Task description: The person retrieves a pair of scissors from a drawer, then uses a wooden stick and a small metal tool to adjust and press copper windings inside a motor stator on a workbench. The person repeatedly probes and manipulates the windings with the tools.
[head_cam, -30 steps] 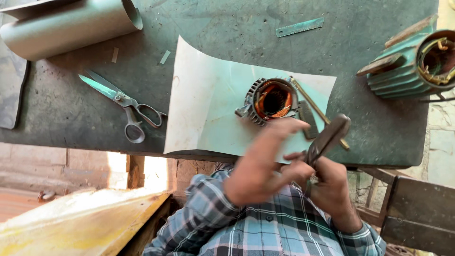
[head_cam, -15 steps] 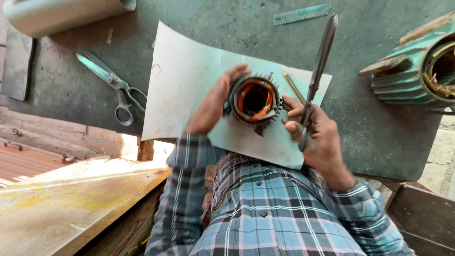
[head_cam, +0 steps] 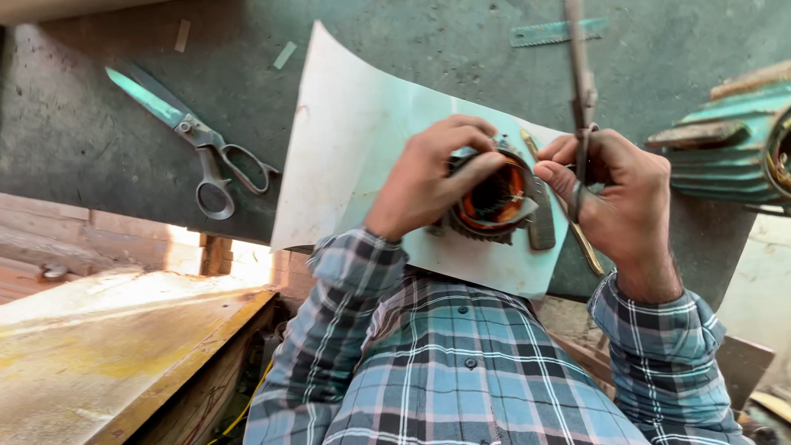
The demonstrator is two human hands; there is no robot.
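On the pale sheet (head_cam: pixel 354 148), the stator (head_cam: pixel 490 198) — ribbed grey shell, orange core.

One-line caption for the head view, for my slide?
Left hand steadies a small motor stator on pale sheet while right hand holds slim metal tool upright.
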